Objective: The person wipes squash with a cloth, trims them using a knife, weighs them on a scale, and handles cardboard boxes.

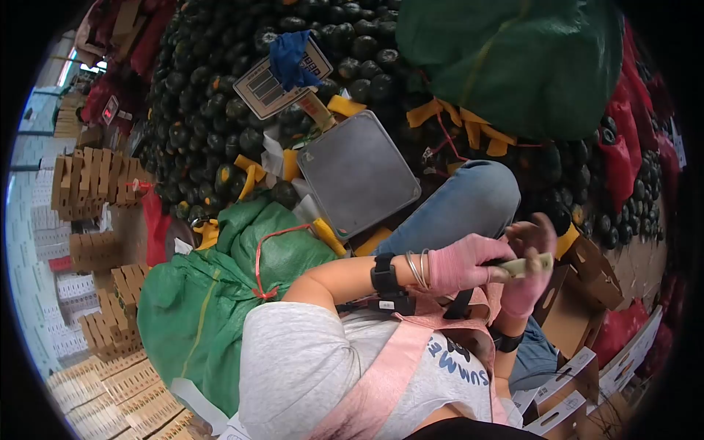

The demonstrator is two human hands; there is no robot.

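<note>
My left hand (466, 264), in a pink glove, is closed on one end of a small pale green object (526, 265). The other end of that object lies across my right hand (526, 275), whose bare fingertips are smeared by motion above it. Both hands are close together over my lap, near my raised knee in blue jeans (469, 194). To the left of the knee sits a grey square scale plate (359, 174), with its display panel (282, 84) behind it under a blue cloth (293, 60).
Dark green squashes (205, 110) are heaped ahead. A large green sack (513, 59) stands at the back right, another (191, 301) at my left. Cardboard boxes (121, 352) are stacked at the far left. An open carton (576, 308) is at my right. Yellow pieces (345, 106) lie around the scale.
</note>
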